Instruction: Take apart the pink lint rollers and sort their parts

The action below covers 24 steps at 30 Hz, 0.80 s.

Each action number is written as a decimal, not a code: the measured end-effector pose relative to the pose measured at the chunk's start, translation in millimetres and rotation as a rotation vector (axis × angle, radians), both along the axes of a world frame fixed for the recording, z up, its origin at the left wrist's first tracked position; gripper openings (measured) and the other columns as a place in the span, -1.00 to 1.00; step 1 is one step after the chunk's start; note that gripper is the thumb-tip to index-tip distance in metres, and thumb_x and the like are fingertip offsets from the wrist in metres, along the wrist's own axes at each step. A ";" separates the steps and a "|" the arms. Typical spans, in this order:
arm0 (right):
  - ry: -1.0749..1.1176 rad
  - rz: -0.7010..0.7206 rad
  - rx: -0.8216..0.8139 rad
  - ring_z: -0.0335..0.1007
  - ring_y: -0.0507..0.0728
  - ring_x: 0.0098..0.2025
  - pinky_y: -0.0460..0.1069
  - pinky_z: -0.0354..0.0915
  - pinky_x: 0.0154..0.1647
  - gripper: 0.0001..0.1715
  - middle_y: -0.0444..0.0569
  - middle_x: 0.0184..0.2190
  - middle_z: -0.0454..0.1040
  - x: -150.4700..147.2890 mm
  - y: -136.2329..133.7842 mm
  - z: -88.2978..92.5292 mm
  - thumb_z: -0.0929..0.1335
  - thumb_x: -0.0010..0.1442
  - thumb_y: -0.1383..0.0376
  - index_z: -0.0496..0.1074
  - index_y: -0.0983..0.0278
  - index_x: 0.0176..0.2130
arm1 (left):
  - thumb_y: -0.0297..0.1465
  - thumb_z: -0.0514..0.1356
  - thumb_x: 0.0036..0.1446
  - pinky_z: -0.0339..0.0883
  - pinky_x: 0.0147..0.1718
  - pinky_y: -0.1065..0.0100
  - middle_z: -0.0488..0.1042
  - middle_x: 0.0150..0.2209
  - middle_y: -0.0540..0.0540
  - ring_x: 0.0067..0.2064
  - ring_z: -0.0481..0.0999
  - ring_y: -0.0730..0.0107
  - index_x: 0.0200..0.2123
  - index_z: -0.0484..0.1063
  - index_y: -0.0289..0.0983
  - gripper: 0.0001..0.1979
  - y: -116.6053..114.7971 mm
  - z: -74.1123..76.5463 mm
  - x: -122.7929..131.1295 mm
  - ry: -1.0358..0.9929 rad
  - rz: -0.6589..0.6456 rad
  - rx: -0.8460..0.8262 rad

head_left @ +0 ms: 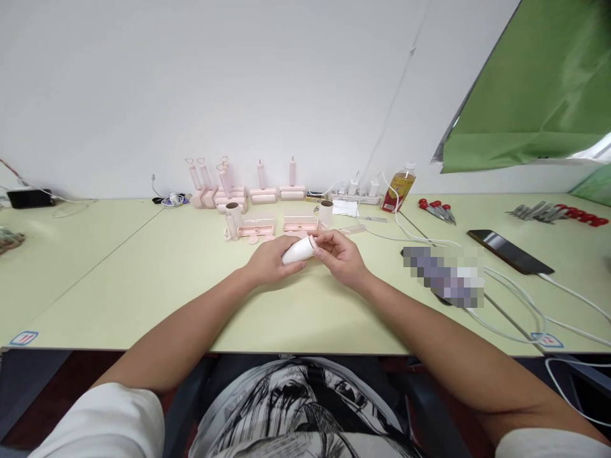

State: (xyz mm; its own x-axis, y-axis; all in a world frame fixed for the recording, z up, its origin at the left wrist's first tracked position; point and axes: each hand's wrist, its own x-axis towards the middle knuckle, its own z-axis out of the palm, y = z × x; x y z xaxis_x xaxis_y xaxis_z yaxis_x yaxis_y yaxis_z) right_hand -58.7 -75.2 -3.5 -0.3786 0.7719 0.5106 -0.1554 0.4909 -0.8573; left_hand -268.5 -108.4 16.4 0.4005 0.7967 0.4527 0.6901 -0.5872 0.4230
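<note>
A white lint roller refill (pixel 298 250) lies tilted between my two hands, its right end slightly raised and showing a dark rim. My left hand (pixel 272 259) wraps round the left part of the roll, with the thumb along its near side. At the roll's right end, my right hand (pixel 340 257) has thumb and fingertips closed on the edge. Just beyond my hands lie pink lint roller covers, one on the left (pixel 256 228) and one on the right (pixel 300 224). Two more rolls stand upright there, one on the left (pixel 233 220) and one on the right (pixel 326 215).
Several assembled pink lint rollers (pixel 224 184) stand along the wall. A drink bottle (pixel 399 187) and a power strip (pixel 363 198) are at the back right. Red-handled tools (pixel 436 210), a phone (pixel 510 250), a blurred-out device (pixel 443 276) and white cables (pixel 518 292) lie on the right.
</note>
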 end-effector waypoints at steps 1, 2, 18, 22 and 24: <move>-0.001 0.005 -0.005 0.49 0.18 -0.02 0.14 0.43 -0.02 -0.62 0.11 0.03 0.50 0.1 -0.1 0.1 0.47 0.10 0.03 0.36 0.21 -0.24 | -0.11 0.23 0.12 0.37 -0.13 0.26 0.54 -0.04 -0.12 -0.09 0.53 0.21 0.07 0.39 -0.23 -0.50 0.0 -0.2 0.0 -0.005 -0.001 -0.004; -0.004 0.010 -0.011 0.49 0.18 -0.02 0.14 0.43 -0.02 -0.62 0.12 0.04 0.50 0.3 -0.2 0.1 0.47 0.10 0.03 0.36 0.21 -0.23 | -0.11 0.23 0.12 0.37 -0.12 0.26 0.54 -0.03 -0.12 -0.08 0.53 0.21 0.07 0.39 -0.22 -0.50 0.0 -0.3 -0.1 -0.008 -0.001 -0.010; 0.048 -0.356 0.280 0.32 0.04 -0.26 0.03 0.41 -0.24 -0.64 0.01 0.07 0.20 12.9 0.6 18.7 0.42 0.15 0.20 0.31 0.12 -0.06 | 0.00 0.20 0.12 0.32 -0.26 0.31 0.57 -0.14 -0.09 -0.19 0.52 0.26 0.02 0.44 -0.22 -0.48 -2.5 8.3 1.2 -0.123 0.082 -0.005; 0.084 -0.535 0.307 0.29 0.07 -0.28 0.04 0.39 -0.24 -0.62 0.03 0.01 0.22 17.0 2.9 24.1 0.39 0.14 0.17 0.27 0.12 -0.05 | 0.04 0.19 0.11 0.30 -0.30 0.32 0.56 -0.18 -0.08 -0.23 0.51 0.26 -0.03 0.46 -0.21 -0.47 -3.3 11.1 1.9 -0.124 0.121 -0.028; 0.128 -0.569 0.317 0.29 0.08 -0.26 0.04 0.39 -0.25 -0.53 0.03 0.01 0.23 15.8 -0.1 24.9 0.39 0.13 0.18 0.23 0.10 0.02 | 0.05 0.19 0.10 0.30 -0.30 0.31 0.56 -0.19 -0.08 -0.23 0.51 0.24 -0.03 0.45 -0.22 -0.47 -4.2 11.7 2.6 -0.121 0.120 -0.028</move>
